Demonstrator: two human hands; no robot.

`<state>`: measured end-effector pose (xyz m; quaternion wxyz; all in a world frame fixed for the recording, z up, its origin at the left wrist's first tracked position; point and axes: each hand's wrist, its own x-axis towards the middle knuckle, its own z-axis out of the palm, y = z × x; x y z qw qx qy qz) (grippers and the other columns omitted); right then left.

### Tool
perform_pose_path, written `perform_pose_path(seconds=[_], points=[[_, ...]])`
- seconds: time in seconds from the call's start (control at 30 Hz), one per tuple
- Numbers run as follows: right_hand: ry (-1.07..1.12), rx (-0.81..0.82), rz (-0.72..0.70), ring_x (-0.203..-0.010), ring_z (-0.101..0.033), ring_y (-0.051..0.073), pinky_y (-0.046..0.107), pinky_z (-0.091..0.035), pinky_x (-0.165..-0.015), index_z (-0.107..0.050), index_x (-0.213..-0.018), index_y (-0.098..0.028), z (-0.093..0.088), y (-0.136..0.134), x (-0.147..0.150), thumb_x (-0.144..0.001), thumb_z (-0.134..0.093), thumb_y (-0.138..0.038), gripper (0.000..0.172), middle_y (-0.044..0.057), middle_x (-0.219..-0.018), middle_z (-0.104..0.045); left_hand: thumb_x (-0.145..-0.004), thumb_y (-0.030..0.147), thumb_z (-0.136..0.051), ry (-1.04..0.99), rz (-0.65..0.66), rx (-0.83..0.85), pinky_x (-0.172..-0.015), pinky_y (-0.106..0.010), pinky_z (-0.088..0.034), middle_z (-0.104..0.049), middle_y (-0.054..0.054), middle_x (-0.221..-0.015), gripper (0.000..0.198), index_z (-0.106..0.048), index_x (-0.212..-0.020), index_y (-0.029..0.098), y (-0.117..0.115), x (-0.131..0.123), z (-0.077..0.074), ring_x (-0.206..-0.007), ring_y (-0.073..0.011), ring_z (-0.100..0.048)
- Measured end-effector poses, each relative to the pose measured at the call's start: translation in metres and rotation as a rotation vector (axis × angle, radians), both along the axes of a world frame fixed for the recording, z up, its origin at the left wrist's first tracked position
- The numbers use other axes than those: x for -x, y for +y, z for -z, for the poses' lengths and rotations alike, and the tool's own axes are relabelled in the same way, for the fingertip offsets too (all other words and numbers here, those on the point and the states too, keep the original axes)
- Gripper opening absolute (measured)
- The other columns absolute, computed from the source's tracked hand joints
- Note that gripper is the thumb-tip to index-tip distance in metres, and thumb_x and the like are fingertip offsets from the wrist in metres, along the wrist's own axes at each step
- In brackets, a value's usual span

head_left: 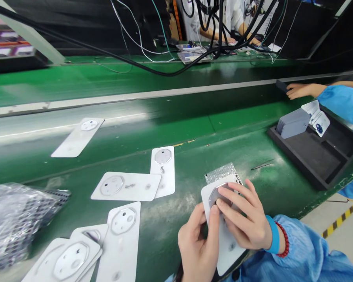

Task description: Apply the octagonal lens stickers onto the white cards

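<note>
My left hand (197, 244) grips the near left edge of a white card (227, 244) with a clear octagonal blister, thumb up against the card. My right hand (244, 219) lies over the card, its fingertips pressing on the shiny octagonal part (216, 193) in the blister. Behind the card a small bubble-wrap bag (220, 172) with a dotted label lies on the green bench (194, 156). Several more white blister cards (126, 187) lie to the left, some with small screws on them.
A crumpled clear bag (14, 219) of dark parts sits at the left edge. A black foam tray (314, 154) with stacked cards stands at the right; another person's hand (300, 91) in a blue sleeve reaches beyond it. Cables hang over the far conveyor.
</note>
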<state>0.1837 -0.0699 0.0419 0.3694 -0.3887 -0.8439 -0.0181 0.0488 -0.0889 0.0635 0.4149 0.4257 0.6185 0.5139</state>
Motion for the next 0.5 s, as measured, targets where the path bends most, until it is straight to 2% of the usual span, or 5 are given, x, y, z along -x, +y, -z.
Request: perform_pose_path(seconds=[0.1, 0.23, 0.37, 0.43, 0.5], points=[[0.005, -0.021, -0.023, -0.132, -0.049, 0.022, 0.045, -0.023, -0.12, -0.065, -0.117, -0.015, -0.0009, 0.0016, 0.0001, -0.087, -0.046, -0.012, 0.036, 0.009, -0.124, -0.068, -0.088, 0.035, -0.059, 0.024, -0.014, -0.006, -0.045, -0.018, -0.039, -0.055, 0.004, -0.052, 0.022, -0.069, -0.079, 0.017, -0.0014, 0.0004, 0.0, -0.046, -0.0094, -0.047], [0.084, 0.068, -0.064, -0.131, -0.049, 0.024, 0.048, -0.031, -0.115, -0.065, -0.115, -0.016, -0.0035, 0.0025, -0.0009, -0.088, -0.046, -0.011, 0.034, 0.01, -0.126, -0.065, -0.086, 0.036, -0.061, 0.047, -0.025, -0.009, -0.043, -0.017, -0.035, -0.047, 0.006, -0.047, 0.03, -0.059, -0.062, 0.017, 0.0, 0.0008, 0.0006, -0.042, -0.0074, -0.04], [0.198, 0.121, -0.046, -0.135, -0.044, 0.027, 0.053, -0.036, -0.112, -0.067, -0.114, -0.02, -0.0017, 0.0032, 0.0, -0.09, -0.049, -0.013, 0.032, 0.009, -0.141, -0.052, -0.084, 0.032, -0.061, 0.073, -0.08, -0.02, -0.043, -0.017, -0.037, -0.049, 0.005, -0.047, 0.025, -0.06, -0.063, 0.017, 0.004, -0.0013, 0.0005, -0.043, -0.0077, -0.043], [0.351, 0.211, 0.013, -0.137, -0.042, 0.028, 0.053, -0.039, -0.11, -0.067, -0.116, -0.023, 0.001, 0.0054, 0.0025, -0.089, -0.055, -0.014, 0.031, 0.009, -0.148, -0.045, -0.083, 0.032, -0.061, 0.091, -0.09, -0.033, -0.043, -0.018, -0.038, -0.049, 0.004, -0.045, 0.024, -0.062, -0.065, 0.017, 0.0037, -0.0016, 0.0035, -0.042, -0.0082, -0.043], [0.581, 0.423, 0.047, -0.125, -0.054, 0.025, 0.045, -0.049, -0.102, -0.061, -0.125, -0.025, 0.0034, 0.0077, 0.007, -0.087, -0.061, -0.017, 0.039, 0.011, -0.141, -0.052, -0.082, 0.034, -0.063, 0.107, -0.077, -0.038, -0.043, -0.018, -0.04, -0.051, 0.004, -0.045, 0.024, -0.064, -0.065, 0.018, 0.0015, 0.0001, 0.0092, -0.042, -0.0092, -0.046]])
